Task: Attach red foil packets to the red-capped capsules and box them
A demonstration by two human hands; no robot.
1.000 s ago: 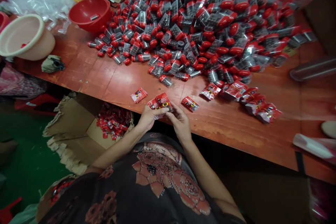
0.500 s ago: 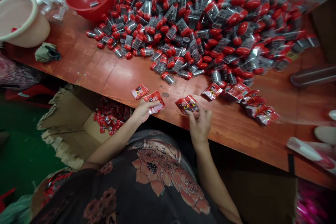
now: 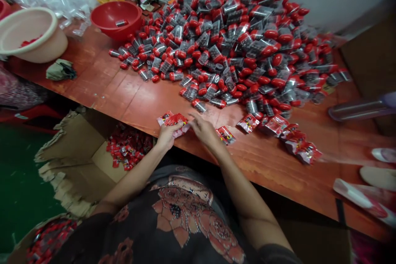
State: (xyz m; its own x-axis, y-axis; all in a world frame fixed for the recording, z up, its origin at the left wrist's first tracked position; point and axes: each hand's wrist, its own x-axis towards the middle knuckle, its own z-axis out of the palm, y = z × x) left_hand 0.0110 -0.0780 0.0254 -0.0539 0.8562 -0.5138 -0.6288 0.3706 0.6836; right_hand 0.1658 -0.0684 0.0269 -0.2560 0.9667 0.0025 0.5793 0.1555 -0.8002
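My left hand [image 3: 167, 136] is closed on small red printed packets [image 3: 177, 120], pinching them over the table's front edge. Beside their right end is my right hand [image 3: 202, 130], fingers stretched out and slightly blurred; I see nothing held in them. Another red packet [image 3: 165, 116] lies on the table just behind my left hand. Two more packets [image 3: 227, 135] rest to the right of my right wrist, partly covered by it. Further right, a row of similar red packets [image 3: 276, 125] runs along the tabletop.
A big heap of clear tubes with red caps [image 3: 229, 41] covers the table's back. At left stand a red bowl [image 3: 116, 14], a cream tub [image 3: 57, 41] and a crumpled cloth [image 3: 61, 70]. Below the edge, a torn cardboard box [image 3: 71, 161] holds many red packets.
My right hand has let go of the two packets on the right and moved left to the packets in my left hand. The view has shifted slightly.
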